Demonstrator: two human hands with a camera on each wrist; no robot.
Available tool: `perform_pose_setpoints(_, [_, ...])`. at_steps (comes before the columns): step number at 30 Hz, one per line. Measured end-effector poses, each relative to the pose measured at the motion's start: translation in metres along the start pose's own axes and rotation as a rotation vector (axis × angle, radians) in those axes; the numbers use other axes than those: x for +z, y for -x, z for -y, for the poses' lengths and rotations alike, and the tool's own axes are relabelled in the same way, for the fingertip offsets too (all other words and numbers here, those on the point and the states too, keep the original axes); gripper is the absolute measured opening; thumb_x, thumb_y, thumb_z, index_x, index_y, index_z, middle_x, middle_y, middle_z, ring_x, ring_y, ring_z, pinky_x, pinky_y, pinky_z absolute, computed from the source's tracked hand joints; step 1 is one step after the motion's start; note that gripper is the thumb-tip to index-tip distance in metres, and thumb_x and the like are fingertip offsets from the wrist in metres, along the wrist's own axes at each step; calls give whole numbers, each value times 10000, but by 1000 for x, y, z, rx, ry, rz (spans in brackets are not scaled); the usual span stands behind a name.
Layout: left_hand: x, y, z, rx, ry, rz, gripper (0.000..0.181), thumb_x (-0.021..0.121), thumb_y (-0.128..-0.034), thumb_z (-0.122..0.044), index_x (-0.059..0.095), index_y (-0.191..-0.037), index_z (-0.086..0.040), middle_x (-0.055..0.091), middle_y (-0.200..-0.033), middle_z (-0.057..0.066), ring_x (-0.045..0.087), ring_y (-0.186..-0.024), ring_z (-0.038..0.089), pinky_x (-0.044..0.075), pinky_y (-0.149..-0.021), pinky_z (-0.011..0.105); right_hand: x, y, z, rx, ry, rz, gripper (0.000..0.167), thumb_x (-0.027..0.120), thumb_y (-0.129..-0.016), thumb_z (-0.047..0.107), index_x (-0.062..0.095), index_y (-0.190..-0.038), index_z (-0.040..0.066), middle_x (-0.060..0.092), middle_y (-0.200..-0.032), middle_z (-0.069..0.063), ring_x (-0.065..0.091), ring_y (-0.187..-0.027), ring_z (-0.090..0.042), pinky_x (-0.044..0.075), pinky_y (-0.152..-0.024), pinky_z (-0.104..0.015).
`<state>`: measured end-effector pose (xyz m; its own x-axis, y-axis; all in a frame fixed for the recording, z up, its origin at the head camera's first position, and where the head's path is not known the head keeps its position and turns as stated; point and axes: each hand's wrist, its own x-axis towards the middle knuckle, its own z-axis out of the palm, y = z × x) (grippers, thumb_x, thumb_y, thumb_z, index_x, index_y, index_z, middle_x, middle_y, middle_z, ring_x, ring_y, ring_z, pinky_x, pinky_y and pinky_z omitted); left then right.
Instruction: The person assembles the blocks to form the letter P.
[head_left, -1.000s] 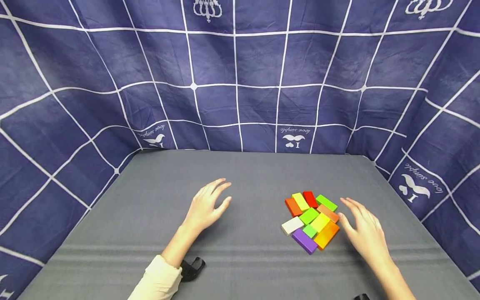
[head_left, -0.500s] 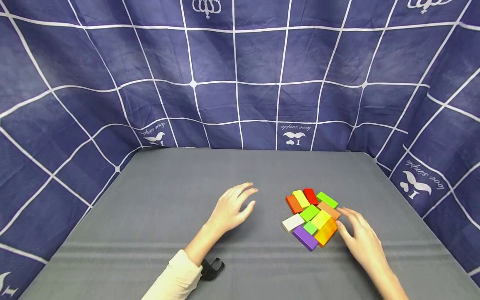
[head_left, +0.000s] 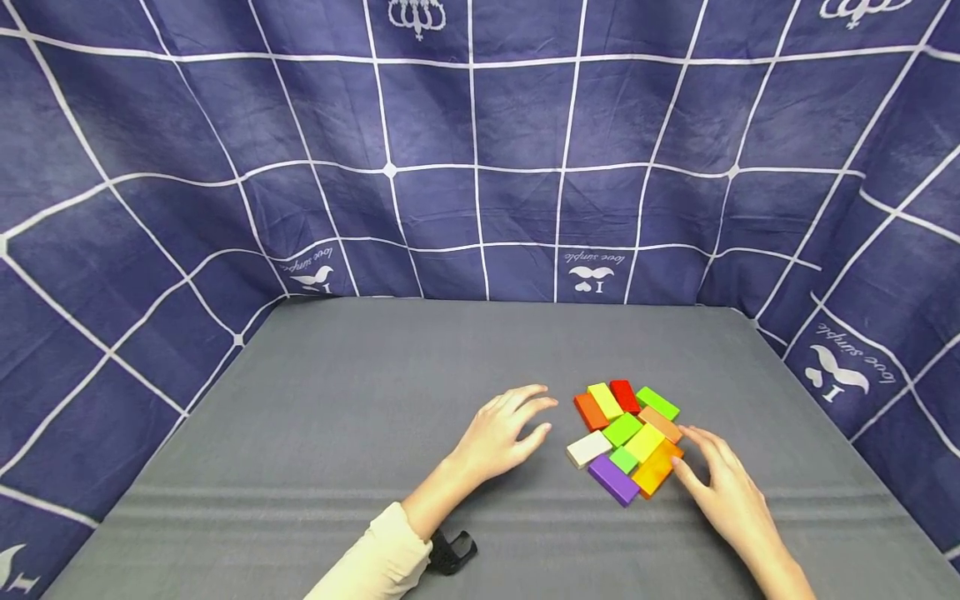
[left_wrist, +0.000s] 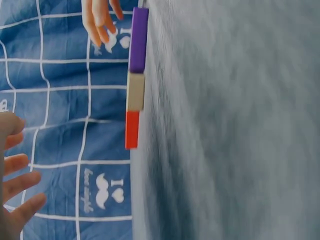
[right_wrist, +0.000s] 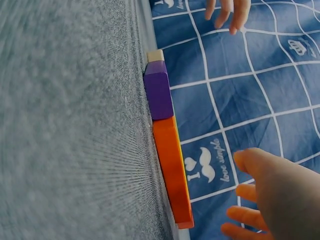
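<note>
Several coloured wooden blocks lie flat in a tight cluster on the grey table, right of centre in the head view. At its near side are a purple block (head_left: 613,480), a cream block (head_left: 588,448) and an orange block (head_left: 657,468). A red block (head_left: 624,397) and a green block (head_left: 657,403) sit at the back. My left hand (head_left: 498,442) hovers left of the cluster, fingers spread and holding nothing. To the right, my right hand (head_left: 723,492) has its thumb and fingertips by the orange block's edge. The right wrist view shows that hand (right_wrist: 280,200) raised, apart from the orange block.
Grey cloth (head_left: 360,375) covers the table. A blue curtain (head_left: 517,208) with white grid lines rises behind it and along both sides. Under my left wrist hangs a black strap piece (head_left: 453,552).
My left hand has moved right, towards the blocks, and slightly nearer me. My right hand has shifted a little towards me along the cluster's right side. The blocks stay put.
</note>
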<state>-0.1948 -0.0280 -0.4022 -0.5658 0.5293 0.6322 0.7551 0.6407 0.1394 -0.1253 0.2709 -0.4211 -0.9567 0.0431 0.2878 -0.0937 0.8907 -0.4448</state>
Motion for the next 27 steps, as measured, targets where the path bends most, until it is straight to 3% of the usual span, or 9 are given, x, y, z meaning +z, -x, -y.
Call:
perform_pose_setpoints(6, [11, -2, -9, -46, 80, 145, 303, 575, -873, -318, 591, -1164, -233, 556, -1237, -28, 550, -1126, 131, 476, -918, 308, 7, 1, -4, -2, 15, 74, 600, 597, -849, 409, 444, -1289, 31, 422, -1290, -213, 415, -1156, -427, 367, -818, -668])
perform_pose_setpoints(9, [17, 0, -12, -72, 129, 255, 333, 549, -890, -333, 563, -1209, -236, 521, -1280, -29, 518, -1168, 128, 460, -945, 311, 11, 3, -4, -34, 2, 58, 598, 641, -820, 389, 468, -1269, 34, 434, -1277, -204, 430, -1144, -416, 384, -808, -657])
perform_pose_setpoints(15, [25, 6, -12, -87, 218, 498, 470, 495, -905, -410, 406, -1356, -310, 379, -1427, -26, 409, -1287, 160, 395, -1024, 374, 14, 4, -2, -44, 0, 107, 631, 653, -803, 410, 445, -1280, 53, 397, -1300, -202, 420, -1153, -437, 386, -816, -665])
perform_pose_setpoints(19, [33, 12, -10, -69, 215, 621, 541, 453, -909, -468, 275, -1411, -372, 252, -1501, -31, 299, -1359, 170, 308, -1092, 387, 18, 5, -1, -74, 6, 130, 671, 659, -787, 438, 418, -1302, 82, 377, -1313, -195, 412, -1152, -448, 382, -797, -675])
perform_pose_setpoints(22, [38, 15, -10, -25, 177, 655, 559, 429, -913, -488, 235, -1424, -373, 222, -1514, -23, 274, -1369, 160, 265, -1117, 374, 21, 6, -1, -104, 18, 132, 693, 669, -771, 451, 414, -1305, 90, 364, -1327, -201, 395, -1164, -445, 369, -810, -672])
perform_pose_setpoints(27, [45, 18, -12, 50, 80, 638, 567, 437, -911, -482, 253, -1428, -339, 298, -1483, -38, 297, -1352, 110, 239, -1129, 368, 24, 9, -1, -133, 60, 149, 745, 678, -743, 484, 428, -1309, 69, 339, -1357, -208, 370, -1192, -424, 349, -848, -664])
